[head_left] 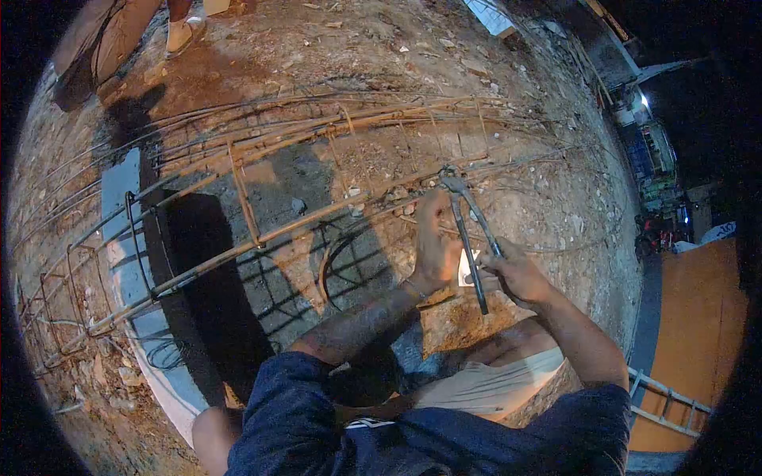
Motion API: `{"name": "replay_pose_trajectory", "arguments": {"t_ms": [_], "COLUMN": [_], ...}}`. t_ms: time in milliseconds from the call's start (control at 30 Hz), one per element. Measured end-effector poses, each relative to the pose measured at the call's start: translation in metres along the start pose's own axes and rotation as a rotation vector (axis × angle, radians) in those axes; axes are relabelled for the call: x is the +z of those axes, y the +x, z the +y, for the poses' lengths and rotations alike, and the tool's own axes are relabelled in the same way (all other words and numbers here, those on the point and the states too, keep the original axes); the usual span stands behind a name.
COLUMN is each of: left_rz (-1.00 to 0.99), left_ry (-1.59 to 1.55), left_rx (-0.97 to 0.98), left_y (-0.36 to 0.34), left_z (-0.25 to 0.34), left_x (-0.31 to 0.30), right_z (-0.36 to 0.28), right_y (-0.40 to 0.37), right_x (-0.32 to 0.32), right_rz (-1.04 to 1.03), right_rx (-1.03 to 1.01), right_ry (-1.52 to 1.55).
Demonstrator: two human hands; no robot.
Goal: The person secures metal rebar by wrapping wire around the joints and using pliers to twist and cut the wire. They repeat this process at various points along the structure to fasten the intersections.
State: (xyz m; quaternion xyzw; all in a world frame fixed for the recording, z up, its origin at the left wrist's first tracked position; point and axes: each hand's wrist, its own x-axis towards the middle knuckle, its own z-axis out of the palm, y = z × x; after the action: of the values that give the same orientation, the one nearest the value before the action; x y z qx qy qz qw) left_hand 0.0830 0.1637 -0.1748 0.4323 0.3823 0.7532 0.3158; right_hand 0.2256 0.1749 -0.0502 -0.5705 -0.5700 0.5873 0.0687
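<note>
A long cage of thin steel bars (309,218) with square stirrups (242,190) runs across the view. My right hand (516,274) is closed around a handle of long-handled pincers (468,238). The pincers' head meets the near bar at the cage's right part; the other dark handle hangs down between my hands. My left hand (432,242) is raised just left of the pincers, below that bar. Its fingertips are blurred near the tool's head, and whether they hold anything is unclear.
The cage's left part crosses a pale blue-white board (135,278) beside a dark block edge. Another person's leg and shoe (182,36) are at the top left. Rubble covers the ground. An orange panel (698,317) and a ladder (671,404) lie at the right.
</note>
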Motion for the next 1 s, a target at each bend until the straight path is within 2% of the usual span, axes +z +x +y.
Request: {"name": "replay_pose_trajectory", "arguments": {"t_ms": [33, 67, 100, 167, 233, 300, 333, 433, 467, 533, 567, 600, 633, 667, 700, 767, 800, 833, 867, 900, 967, 1000], "left_rz": [0.129, 0.143, 0.139, 0.118, 0.115, 0.058, 0.185, 0.273, 0.271, 0.168, 0.169, 0.139, 0.106, 0.107, 0.081, 0.055, 0.175, 0.289, 0.391, 0.382, 0.001, 0.133], "left_ry": [0.007, -0.006, -0.002, -0.662, -0.647, -0.404, -0.128, 0.015, 0.015, -0.280, -0.275, -0.415, -0.559, -0.559, -0.445, -0.331, -0.004, 0.320, 0.315, 0.318, 0.243, 0.207], "left_rx": [-0.138, -0.182, -0.182, -0.862, -0.890, -0.843, -0.792, -0.729, -0.728, -0.868, -0.868, -0.886, -0.902, -0.902, -0.829, -0.748, -0.586, -0.408, -0.327, -0.331, -0.912, -0.942], "left_y": [0.001, 0.003, 0.012, 0.033, 0.041, 0.050, 0.045, 0.039, 0.041, 0.043, 0.044, 0.045, 0.045, 0.042, 0.037, 0.032, 0.023, 0.020, 0.016, 0.029, 0.064, 0.067], "left_z": [-0.002, -0.010, -0.005, 0.011, 0.011, 0.018, 0.028, -0.016, -0.011, -0.003, 0.005, 0.013, 0.018, 0.003, -0.028, -0.039, -0.031, -0.025, -0.049, -0.030, 0.000, -0.001], "left_x": [0.004, 0.009, 0.013, 0.023, 0.033, 0.036, 0.044, 0.065, 0.062, 0.052, 0.047, 0.043, 0.041, 0.043, 0.049, 0.062, 0.074, 0.087, 0.105, 0.097, 0.086, 0.084], "right_z": [0.003, 0.005, 0.003, -0.008, -0.012, -0.012, -0.011, 0.009, 0.013, 0.017, 0.018, 0.007, -0.009, -0.020, -0.024, -0.030, -0.023, -0.011, -0.002, -0.008, -0.033, -0.036], "right_y": [0.001, 0.001, 0.000, -0.005, -0.006, -0.007, -0.007, 0.003, 0.005, 0.006, 0.008, 0.005, -0.002, -0.005, -0.003, 0.001, 0.004, 0.011, 0.014, 0.011, 0.007, 0.003], "right_x": [-0.004, -0.005, -0.002, 0.007, 0.009, 0.006, 0.001, -0.014, -0.016, -0.014, -0.010, 0.000, 0.009, 0.014, 0.015, 0.015, 0.010, 0.000, -0.003, 0.004, 0.013, 0.016], "right_rz": [0.019, 0.038, 0.038, 0.075, 0.062, 0.049, 0.028, 0.005, 0.004, 0.005, 0.001, -0.002, 0.013, 0.031, 0.032, 0.080, 0.081, 0.149, 0.217, 0.219, 0.348, 0.376], "right_rx": [-0.011, -0.024, -0.025, 0.074, 0.063, 0.049, 0.028, -0.013, -0.033, -0.061, -0.089, -0.090, 0.039, 0.168, 0.167, 0.215, 0.213, -0.072, -0.362, -0.356, 0.079, -0.006], "right_ry": [-0.127, -0.253, -0.248, -0.030, -0.011, 0.005, -0.082, -0.217, -0.263, -0.203, -0.144, -0.142, -0.117, -0.093, -0.093, -0.512, -0.511, -0.802, -1.079, -1.071, -1.283, -1.328]}}
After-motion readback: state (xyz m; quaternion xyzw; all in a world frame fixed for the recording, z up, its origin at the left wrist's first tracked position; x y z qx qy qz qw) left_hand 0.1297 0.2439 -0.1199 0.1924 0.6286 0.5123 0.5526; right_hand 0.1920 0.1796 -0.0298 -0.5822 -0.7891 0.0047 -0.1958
